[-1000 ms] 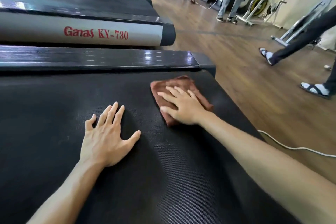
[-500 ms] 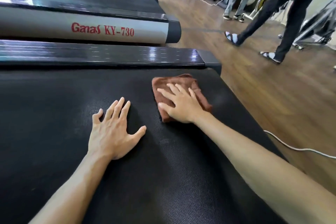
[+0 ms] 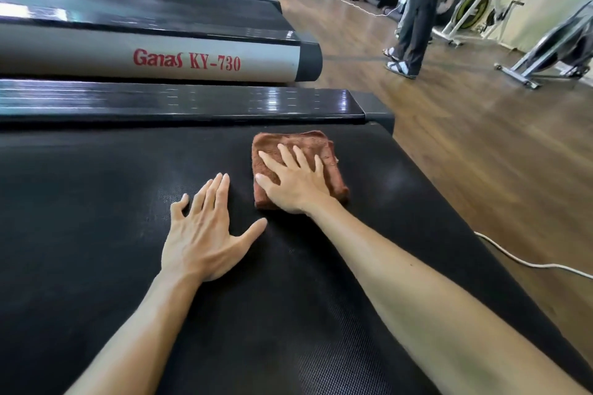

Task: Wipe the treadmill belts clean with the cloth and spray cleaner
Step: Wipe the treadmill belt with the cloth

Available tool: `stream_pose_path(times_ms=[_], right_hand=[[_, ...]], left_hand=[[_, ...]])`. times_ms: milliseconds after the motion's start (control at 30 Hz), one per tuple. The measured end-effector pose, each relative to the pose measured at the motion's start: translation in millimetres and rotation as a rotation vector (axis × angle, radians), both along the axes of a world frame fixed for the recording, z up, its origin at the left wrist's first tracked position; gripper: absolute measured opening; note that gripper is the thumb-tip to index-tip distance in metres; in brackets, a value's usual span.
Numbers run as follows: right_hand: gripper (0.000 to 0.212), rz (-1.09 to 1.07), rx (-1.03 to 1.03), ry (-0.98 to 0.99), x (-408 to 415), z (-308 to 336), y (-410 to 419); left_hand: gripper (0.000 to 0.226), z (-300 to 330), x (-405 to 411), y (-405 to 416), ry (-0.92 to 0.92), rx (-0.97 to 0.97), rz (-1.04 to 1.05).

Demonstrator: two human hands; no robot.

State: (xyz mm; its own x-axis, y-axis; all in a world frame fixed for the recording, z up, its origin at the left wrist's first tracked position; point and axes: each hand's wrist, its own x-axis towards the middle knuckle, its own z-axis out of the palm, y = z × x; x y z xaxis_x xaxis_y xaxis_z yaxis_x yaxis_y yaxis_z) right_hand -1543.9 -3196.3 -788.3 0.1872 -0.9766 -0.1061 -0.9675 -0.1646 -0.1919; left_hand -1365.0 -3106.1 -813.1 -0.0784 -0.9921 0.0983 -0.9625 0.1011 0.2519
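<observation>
A: Where is the cloth lying at this moment?

B: The folded reddish-brown terry cloth [image 3: 298, 167] is lying flat on the black textured treadmill belt [image 3: 96, 202], near the belt's far edge and toward its right end, just short of the glossy black side rail [image 3: 179, 102] running along that far edge.

A: And what are the hands doing?

B: The right hand [image 3: 296, 183] is resting palm-down on the cloth, fingers [image 3: 284, 152] straight and slightly spread, pressing it against the belt without curling round it. The left hand [image 3: 205, 234] is lying flat on the bare belt just beside the cloth, nearer the person, fingers stretched out and thumb splayed toward the cloth's near corner. It is holding nothing.

A: Are the two hands touching?

B: No, they are sitting close together but apart, with a strip of belt showing between them.

A: What is standing around the belt?

B: Beyond the rail a grey side panel lettered "Ganas KY-730" in red [image 3: 186, 61] is running parallel, with more dark treadmill decks [image 3: 144, 6] lining up behind it. Off the belt's right end, brown wooden flooring [image 3: 465, 144] is stretching away, and a white cable [image 3: 529, 263] is trailing across it. A person in dark trousers and sandals [image 3: 414, 19] is standing on that floor, with white-framed exercise bikes [image 3: 475, 6] lining the wall behind.
</observation>
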Motion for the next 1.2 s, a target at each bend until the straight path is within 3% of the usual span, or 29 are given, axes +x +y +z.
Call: stream_pose_path(times_ms=[100, 200, 267, 367, 467, 633, 733, 833, 900, 1000, 1100, 1200], right_hand=[[0.056, 0.086, 0.054, -0.103, 10, 0, 15], [0.055, 0.079, 0.076, -0.447, -3, 12, 21], [0.051, -0.028, -0.055, -0.634, -23, 18, 29], [0.044, -0.299, -0.381, -0.543, -55, 10, 45], [0.051, -0.43, -0.319, -0.491, -80, -7, 47], [0.044, -0.288, -0.231, -0.397, -86, -17, 43], [0.045, -0.218, -0.204, -0.291, -85, -19, 43], [0.058, -0.206, -0.173, -0.278, -83, -15, 45], [0.068, -0.207, -0.165, -0.282, -85, -13, 44], [0.061, -0.223, -0.197, -0.293, -86, -16, 42], [0.047, -0.247, -0.23, -0.283, -88, -19, 39], [0.049, -0.225, -0.224, -0.223, -90, -24, 40]], left_hand=[[0.114, 0, 1, 2, 0.06, -0.009, -0.003], [0.11, 2, 1, 2, 0.078, -0.018, -0.008], [0.107, 2, 1, 2, 0.066, -0.021, -0.02], [0.111, 2, 2, 3, 0.085, -0.033, -0.01], [0.118, 2, 2, 2, 0.082, -0.03, -0.005], [0.105, 5, 3, 3, 0.1, -0.008, -0.014], [0.105, 12, 1, 3, 0.208, 0.03, 0.035], [0.091, 22, -14, -10, 0.288, -0.083, 0.004], [0.075, 28, -40, -31, 0.208, -0.165, -0.079], [0.061, 27, -80, -59, 0.074, -0.037, -0.189], [0.064, 15, -88, -77, -0.005, 0.032, -0.194], [0.072, 15, -55, -93, -0.031, 0.048, -0.118]])
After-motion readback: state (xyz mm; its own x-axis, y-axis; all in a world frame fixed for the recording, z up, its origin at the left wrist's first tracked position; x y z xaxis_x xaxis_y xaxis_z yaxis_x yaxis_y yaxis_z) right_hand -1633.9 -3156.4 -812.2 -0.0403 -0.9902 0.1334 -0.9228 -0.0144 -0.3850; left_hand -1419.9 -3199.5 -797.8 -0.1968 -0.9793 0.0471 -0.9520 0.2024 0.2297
